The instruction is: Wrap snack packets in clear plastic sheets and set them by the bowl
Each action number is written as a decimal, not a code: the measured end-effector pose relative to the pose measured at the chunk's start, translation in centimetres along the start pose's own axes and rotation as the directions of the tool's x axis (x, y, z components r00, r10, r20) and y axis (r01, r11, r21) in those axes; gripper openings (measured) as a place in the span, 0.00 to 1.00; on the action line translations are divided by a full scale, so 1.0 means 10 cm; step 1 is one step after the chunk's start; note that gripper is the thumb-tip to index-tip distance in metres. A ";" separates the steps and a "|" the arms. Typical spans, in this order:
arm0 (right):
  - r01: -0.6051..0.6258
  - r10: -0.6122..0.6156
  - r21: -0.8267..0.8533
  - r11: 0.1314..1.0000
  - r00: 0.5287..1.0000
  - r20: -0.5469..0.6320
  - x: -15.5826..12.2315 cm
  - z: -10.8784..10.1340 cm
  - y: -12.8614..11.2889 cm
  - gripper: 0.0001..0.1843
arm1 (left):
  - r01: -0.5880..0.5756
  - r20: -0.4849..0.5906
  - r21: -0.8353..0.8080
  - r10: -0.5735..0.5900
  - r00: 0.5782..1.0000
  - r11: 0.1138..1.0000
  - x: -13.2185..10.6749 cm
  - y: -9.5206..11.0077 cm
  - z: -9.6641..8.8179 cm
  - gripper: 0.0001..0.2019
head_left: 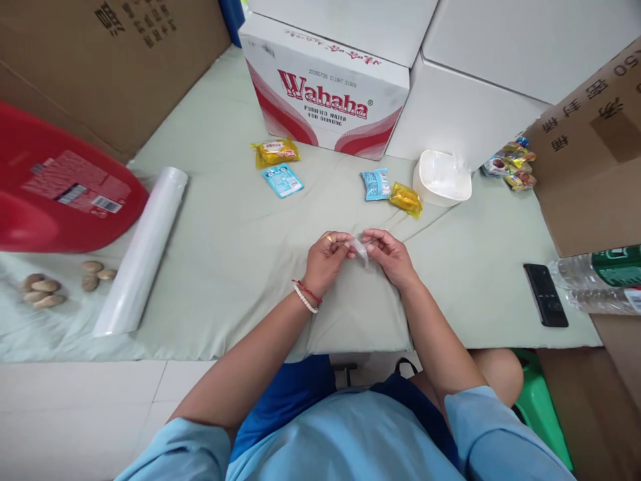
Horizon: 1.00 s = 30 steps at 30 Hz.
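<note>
Through my head feed, the Wahaha carton (330, 107) stands at the back of the cloth-covered table (235, 267), with white boxes (461, 107) on it and to its right. Just in front of its left corner I see a yellow packet (276, 153) and a flat blue packet (283, 180). Before its right corner lie a puffed blue packet (375, 184) and a second yellow packet (406, 200), between the carton and my right hand (390, 257). Well left of the carton I have a red jug (65, 187), a roll of clear film (143, 254) and brown oval lumps (45, 292); far right and nearer me, a black remote-like object (545, 295).

The clear plastic piece (359, 252) is up between my hands, in front of the carton. Its long axis slants, upper end toward the carton, lower end toward me and rightward. My left hand (328, 260) pinches it; my right fingertips meet its other side, but I can't tell whether they clamp it.

Right of the carton, the white tub (425, 190) holds crumpled clear plastic (445, 175).
</note>
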State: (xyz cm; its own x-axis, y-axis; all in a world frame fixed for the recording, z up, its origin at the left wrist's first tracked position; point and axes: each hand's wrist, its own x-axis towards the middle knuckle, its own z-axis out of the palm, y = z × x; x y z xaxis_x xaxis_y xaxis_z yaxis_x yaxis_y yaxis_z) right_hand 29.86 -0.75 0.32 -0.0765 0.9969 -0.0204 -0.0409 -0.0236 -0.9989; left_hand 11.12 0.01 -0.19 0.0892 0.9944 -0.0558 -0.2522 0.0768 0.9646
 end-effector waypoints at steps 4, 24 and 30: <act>0.020 -0.018 -0.061 0.998 0.999 0.032 -0.02 0.05 0.01 0.18 | -0.025 0.032 -0.003 0.026 0.999 1.000 -0.03 0.02 0.00 0.10; 0.046 -0.047 -0.054 0.997 0.999 -0.016 -0.05 0.03 -0.02 0.16 | -0.058 0.048 -0.096 0.063 0.997 0.994 -0.10 0.07 0.00 0.21; 0.036 -0.029 0.099 0.994 0.997 -0.065 -0.05 0.00 -0.04 0.15 | -0.006 -0.074 -0.145 -0.004 0.997 0.989 -0.03 0.02 -0.05 0.22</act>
State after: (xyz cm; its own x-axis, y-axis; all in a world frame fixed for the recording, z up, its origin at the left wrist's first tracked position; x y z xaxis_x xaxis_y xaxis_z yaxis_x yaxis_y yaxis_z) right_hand 29.97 -1.23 0.77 -0.0105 0.9999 0.0061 -0.1425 0.0046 -0.9898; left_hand 10.60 -0.25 -0.07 0.0185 0.9967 -0.0790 -0.3895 0.0799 0.9176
